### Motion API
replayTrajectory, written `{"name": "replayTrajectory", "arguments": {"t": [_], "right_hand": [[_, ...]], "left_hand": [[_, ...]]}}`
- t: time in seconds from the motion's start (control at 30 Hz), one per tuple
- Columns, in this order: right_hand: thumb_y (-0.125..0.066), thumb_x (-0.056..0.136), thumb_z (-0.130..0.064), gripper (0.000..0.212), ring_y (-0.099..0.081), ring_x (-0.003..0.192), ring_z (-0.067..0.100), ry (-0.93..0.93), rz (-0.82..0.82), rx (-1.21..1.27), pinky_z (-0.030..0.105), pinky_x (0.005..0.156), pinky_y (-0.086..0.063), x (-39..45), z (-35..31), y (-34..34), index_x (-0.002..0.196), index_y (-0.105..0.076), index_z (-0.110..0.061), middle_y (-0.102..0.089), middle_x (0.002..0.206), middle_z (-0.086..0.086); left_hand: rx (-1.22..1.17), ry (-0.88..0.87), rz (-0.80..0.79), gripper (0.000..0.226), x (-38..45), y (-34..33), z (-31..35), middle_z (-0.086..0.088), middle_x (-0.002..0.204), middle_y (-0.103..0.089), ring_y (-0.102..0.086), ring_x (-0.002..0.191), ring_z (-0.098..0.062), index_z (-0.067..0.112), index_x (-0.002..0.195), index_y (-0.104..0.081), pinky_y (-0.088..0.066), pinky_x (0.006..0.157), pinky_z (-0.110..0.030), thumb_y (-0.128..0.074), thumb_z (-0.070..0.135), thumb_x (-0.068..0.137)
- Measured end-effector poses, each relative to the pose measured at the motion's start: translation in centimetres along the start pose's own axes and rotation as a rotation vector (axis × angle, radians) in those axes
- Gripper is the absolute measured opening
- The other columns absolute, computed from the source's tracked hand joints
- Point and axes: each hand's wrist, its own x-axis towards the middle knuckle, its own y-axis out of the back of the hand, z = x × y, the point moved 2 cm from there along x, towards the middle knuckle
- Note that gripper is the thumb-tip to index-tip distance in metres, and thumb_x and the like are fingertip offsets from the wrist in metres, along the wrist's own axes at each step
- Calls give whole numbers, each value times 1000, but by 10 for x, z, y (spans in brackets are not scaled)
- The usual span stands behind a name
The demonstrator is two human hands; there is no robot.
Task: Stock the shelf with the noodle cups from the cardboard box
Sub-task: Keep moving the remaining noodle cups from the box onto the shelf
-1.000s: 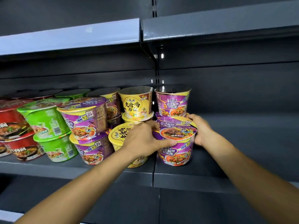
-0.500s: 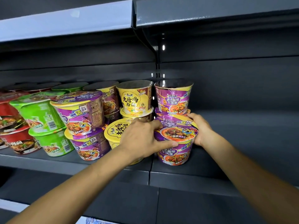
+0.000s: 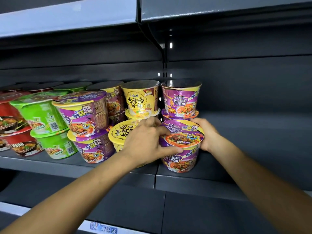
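Observation:
A purple noodle cup (image 3: 183, 146) stands at the front of the dark shelf (image 3: 194, 181), its lid tilted toward me. My left hand (image 3: 146, 141) grips its left side, thumb along the rim. My right hand (image 3: 206, 134) grips its right side. Directly behind it, two more purple cups (image 3: 181, 100) are stacked. A yellow cup (image 3: 120, 132) sits just left of the held cup, partly hidden by my left hand. The cardboard box is out of view.
Stacked cups fill the shelf's left part: yellow (image 3: 141, 98), purple (image 3: 84, 112), green (image 3: 40, 114) and red (image 3: 10, 125). The shelf surface right of the held cup (image 3: 261, 135) is bare. Another shelf (image 3: 219, 7) hangs overhead, and a price strip (image 3: 104, 229) runs below.
The view shifted slightly and the shelf now looks closer. Both hands stay on the purple cup at the shelf front, with barely any movement.

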Motion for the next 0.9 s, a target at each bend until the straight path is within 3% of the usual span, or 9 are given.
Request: {"name": "replayTrajectory", "arguments": {"t": [0.1, 0.23, 0.3, 0.4, 0.5, 0.6, 0.9], "right_hand": [[-64, 85, -26, 25, -68, 79, 29, 4, -11, -22, 43, 81, -54, -3, 0, 1, 100, -63, -7, -71, 93, 14], [-63, 85, -23, 20, -67, 75, 28, 1, -9, -9, 41, 75, -54, -6, -2, -1, 97, -62, -7, -70, 89, 13], [-63, 85, -23, 20, -67, 75, 28, 2, -2, -4, 40, 74, -55, -6, -2, -1, 97, -62, -7, -70, 89, 14], [-64, 84, -23, 24, -68, 77, 28, 2, 14, -12, 42, 77, -54, -6, -2, 0, 101, -63, -6, -71, 95, 15], [-65, 83, -25, 37, -68, 83, 30, -1, 22, -45, 44, 80, -55, -6, -3, -1, 114, -62, -5, -69, 108, 18], [-65, 83, -24, 40, -69, 85, 31, 10, 55, -81, 44, 79, -56, -7, -5, -1, 117, -61, -4, -69, 109, 18], [-58, 89, -17, 8, -64, 64, 21, 91, 231, -149, 34, 68, -53, -15, -15, 2, 87, -60, -9, -66, 77, 7]], "left_hand": [[11, -22, -26, 94, 1, 0, -2, 10, 120, -59, -50, 113, -15, 37, 121, -61, -47, 93, -34, -28, 94, 54], [-21, -46, -67, 81, 3, 4, -1, 5, 117, -63, -55, 112, -15, 34, 121, -63, -45, 95, -31, -49, 87, 61], [-18, -46, -69, 82, 5, 3, -1, 5, 116, -63, -55, 111, -16, 33, 121, -63, -46, 94, -33, -48, 87, 61], [-15, -37, -76, 89, 7, 2, -3, 6, 114, -64, -55, 109, -16, 33, 120, -63, -48, 92, -35, -40, 91, 57], [0, -29, -78, 80, 6, 3, -1, 5, 120, -62, -52, 113, -17, 33, 122, -61, -47, 94, -36, -49, 86, 63], [37, -12, -75, 74, 5, 3, 3, 7, 123, -60, -49, 116, -18, 35, 123, -59, -46, 94, -33, -50, 82, 66], [61, -3, -88, 75, 3, 5, 6, 6, 125, -58, -48, 117, -20, 35, 125, -57, -47, 94, -36, -47, 82, 68]]}}
